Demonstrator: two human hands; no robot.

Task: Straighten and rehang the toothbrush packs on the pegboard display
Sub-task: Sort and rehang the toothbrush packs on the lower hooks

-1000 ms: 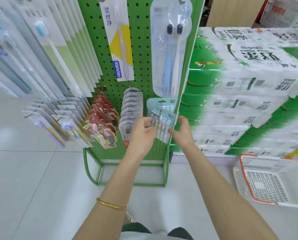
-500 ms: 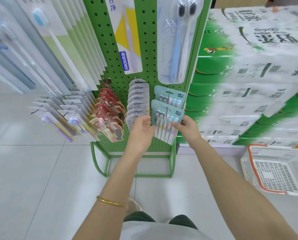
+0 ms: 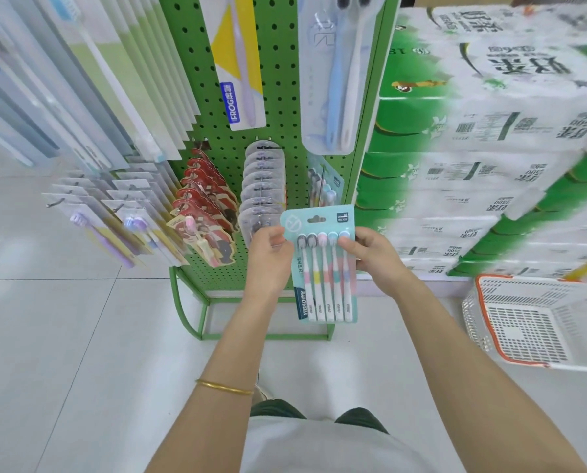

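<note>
Lifted off its peg — toothbrush pack (image 3: pixel 320 261) between left hand (image 3: pixel 270 259) and right hand (image 3: pixel 375 258).

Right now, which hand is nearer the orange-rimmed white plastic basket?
Right: the right hand grips the teal toothbrush pack on the side toward the basket; the left hand grips its far edge.

Out in front of the green perforated metal pegboard stand (image 3: pixel 281 97) sits the teal card pack of five toothbrushes (image 3: pixel 322 268), left grip (image 3: pixel 271 257) on its left edge, right grip (image 3: pixel 377 257) on its right. Behind it a matching teal pack (image 3: pixel 327 186) hangs on the board, clear round blister packs (image 3: pixel 263 186) to that one's left, red card packs (image 3: pixel 206 192) left again. Right of the stand: stacked white-and-green paper packs (image 3: pixel 490 148), the orange-rimmed white plastic basket (image 3: pixel 531 332) in front of them.
</note>
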